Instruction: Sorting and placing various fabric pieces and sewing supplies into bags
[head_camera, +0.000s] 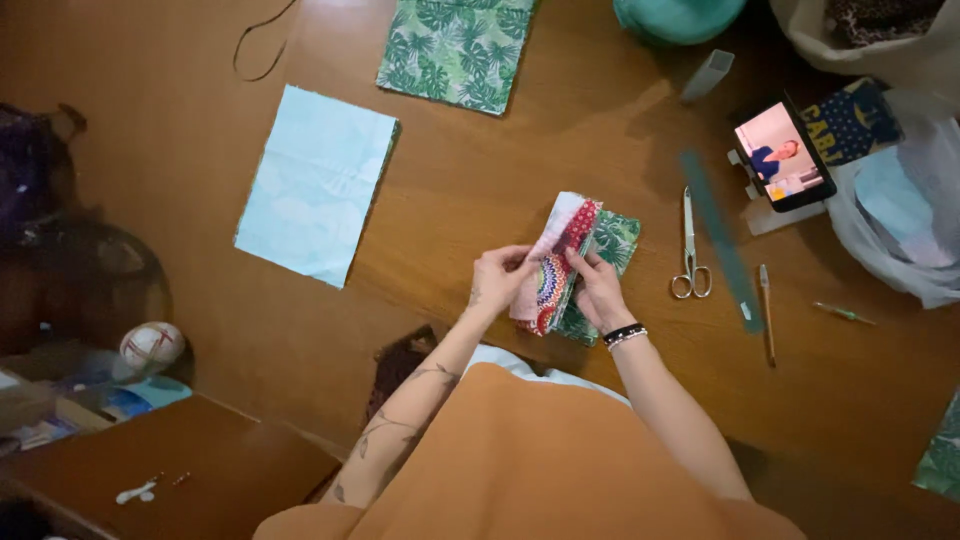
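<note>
Pinched a folded stack of patterned fabric pieces (556, 268) between left hand (497, 277) and right hand (599, 291), fingers closed on its opposite edges, just above the wooden table (500, 170). Lay near: scissors (690, 252), ruler (722, 240), pale blue fabric sheet (316, 182).

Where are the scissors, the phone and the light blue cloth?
scissors (690, 262): head view, on the pivot.
phone (782, 155): head view, middle of the screen.
light blue cloth (315, 185): head view, centre of the sheet.
</note>
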